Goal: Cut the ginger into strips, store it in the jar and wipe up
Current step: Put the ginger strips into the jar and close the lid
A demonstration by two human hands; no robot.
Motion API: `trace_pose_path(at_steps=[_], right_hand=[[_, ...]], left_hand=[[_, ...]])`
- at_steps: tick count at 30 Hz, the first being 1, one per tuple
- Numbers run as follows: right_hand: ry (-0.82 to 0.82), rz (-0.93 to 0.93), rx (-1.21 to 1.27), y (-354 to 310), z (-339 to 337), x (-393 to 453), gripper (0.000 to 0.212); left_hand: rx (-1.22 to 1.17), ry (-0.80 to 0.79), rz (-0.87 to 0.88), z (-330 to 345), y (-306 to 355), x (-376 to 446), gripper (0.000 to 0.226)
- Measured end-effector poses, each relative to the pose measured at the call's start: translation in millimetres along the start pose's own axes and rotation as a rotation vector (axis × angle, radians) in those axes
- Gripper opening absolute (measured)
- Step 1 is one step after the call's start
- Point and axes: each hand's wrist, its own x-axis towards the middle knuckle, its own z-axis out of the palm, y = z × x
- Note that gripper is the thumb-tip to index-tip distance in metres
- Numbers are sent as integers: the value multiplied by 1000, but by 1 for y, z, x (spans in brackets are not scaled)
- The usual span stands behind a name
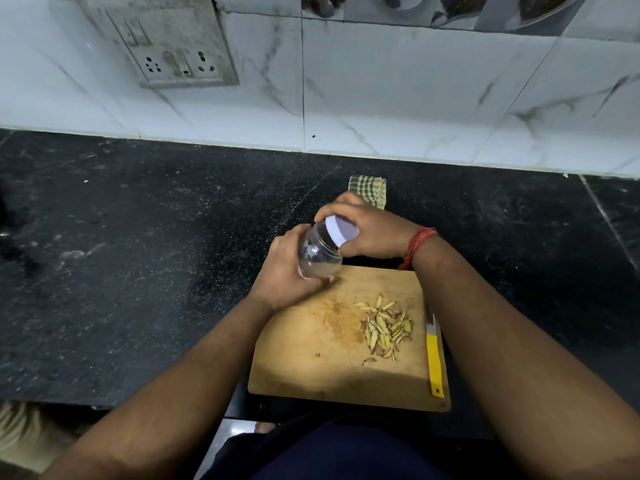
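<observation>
Ginger strips (386,329) lie cut on the board (311,368) beside the knife (434,355), while my left hand (287,271) grips the tilted, empty jar (318,252) and my right hand (367,230) clasps its lid (341,230); storing step, unscrewing needed next.

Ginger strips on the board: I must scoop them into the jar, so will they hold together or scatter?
The ginger strips lie as a loose pile of thin, separate pieces, so they will probably scatter when pushed. They look light and stiff.
</observation>
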Motion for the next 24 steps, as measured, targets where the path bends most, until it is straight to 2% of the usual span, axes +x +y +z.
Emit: trace_pose_path(at_steps=[3,6,8,12,17,22,24], right_hand=[[107,11,59,3,-9,-1,46],[222,120,-27,16,-2,0,41],[256,180,-52,28,15,0,42],[304,196,49,52,65,-8,40],[295,185,28,71,105,-14,41],[216,188,-98,73,107,-15,57],[219,191,-106,71,101,-16,57]], left_hand=[[-59,39,-77,-2,-7,-2,113],[-125,89,-148,-1,-14,-7,111],[-169,132,-175,2,-18,-11,108],[-299,187,-211,5,-25,-20,101],[-294,212,-196,9,-23,-32,90],[-230,206,-168,10,-25,-37,88],[-227,210,-161,11,-26,-38,89]])
